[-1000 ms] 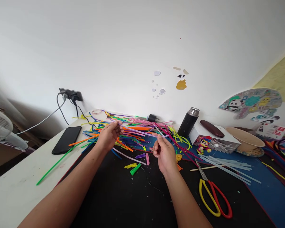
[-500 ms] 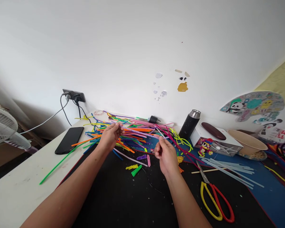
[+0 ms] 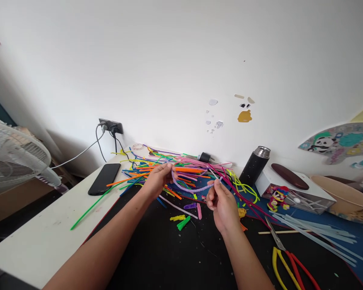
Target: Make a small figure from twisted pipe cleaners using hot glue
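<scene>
A white fan [image 3: 18, 157] stands at far left beside a pale table [image 3: 33, 241], where a dark phone [image 3: 104, 179] lies flat below a wall socket [image 3: 110, 126] with cords plugged in. Next to the phone, a bright green pipe cleaner [image 3: 87, 213] slants across the tabletop. The person's bare left hand [image 3: 161, 177] is closed in a pinching grip on a lilac pipe cleaner [image 3: 187, 190], thumb against fingers near one end. Behind that hand spreads a loose pile of pipe cleaners [image 3: 189, 170] in orange, pink, blue and green. The lilac length hangs in a sagging curve between the two hands, raised in front of the pile. Below it, small folded pieces in yellow [image 3: 177, 218], green [image 3: 183, 223], purple [image 3: 190, 206] and pink [image 3: 199, 211] lie close together on a black mat [image 3: 157, 257]. The right hand [image 3: 222, 201] pinches the lilac strand near its other end, a short tip showing past the thumb. Farther right, a black bottle [image 3: 254, 167] with a silver cap stands near the wall, and a colorful figurine [image 3: 278, 198] sits before a white box [image 3: 267, 177]. Scissors [image 3: 293, 264] with yellow and red handles lie in front, near translucent sticks [image 3: 317, 230], while a beige bowl [image 3: 341, 191] rests at far right.
</scene>
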